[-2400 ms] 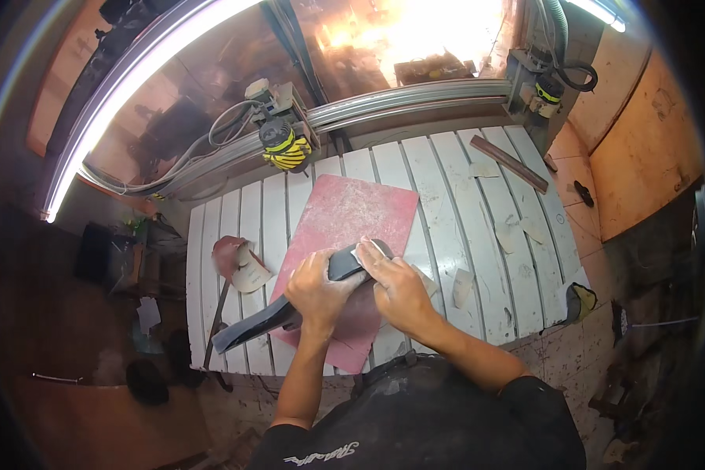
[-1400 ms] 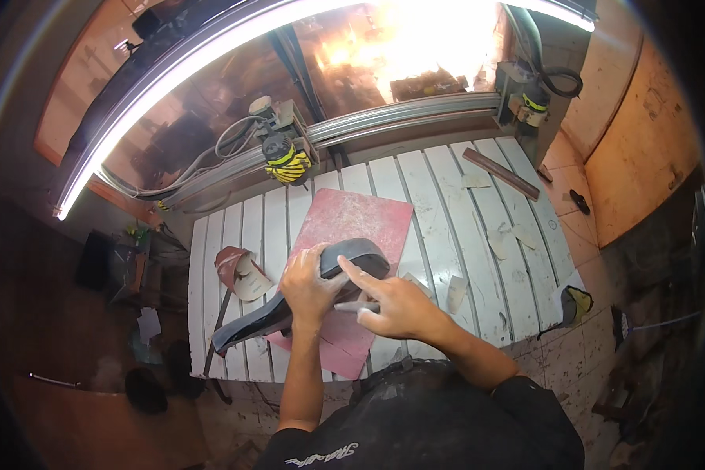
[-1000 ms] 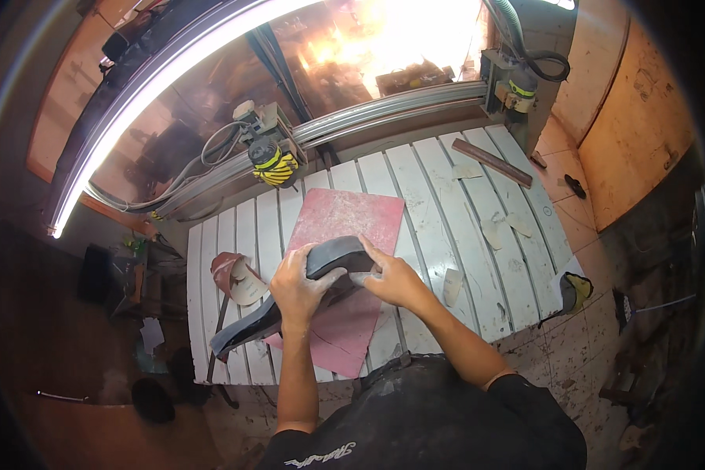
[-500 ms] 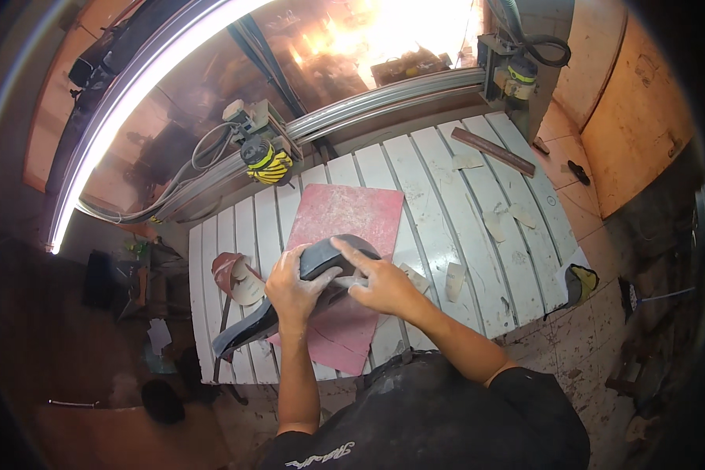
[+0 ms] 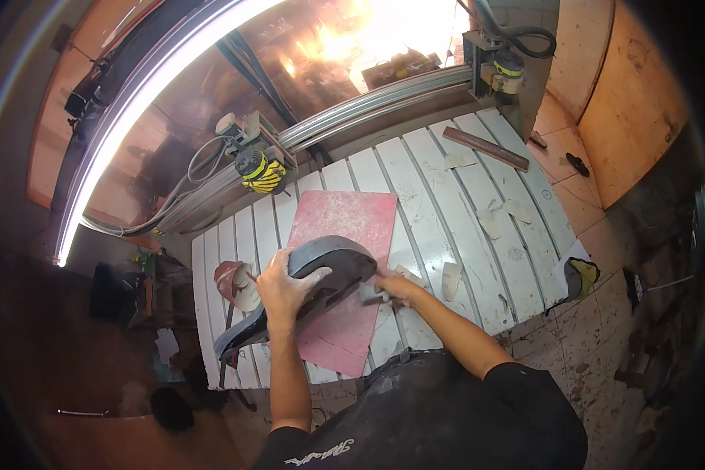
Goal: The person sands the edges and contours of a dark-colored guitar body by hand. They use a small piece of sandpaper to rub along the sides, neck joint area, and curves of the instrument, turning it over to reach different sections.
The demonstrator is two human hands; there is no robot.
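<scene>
- Half a second ago the right hand had a finger on top of the long, dark-grey curved part; now it is beside that part's right end, closed around a small grey pad. Whether its fingertips touch the part, I cannot tell.
- Well apart from it, the left hand stays clamped on the part's middle, thumb over the near edge.
- That part has tipped, showing more of its dark hollow side, above the flat pinkish-red board.
- Beneath, the white slatted table also carries a long, narrow brown strip toward its far edge.
</scene>
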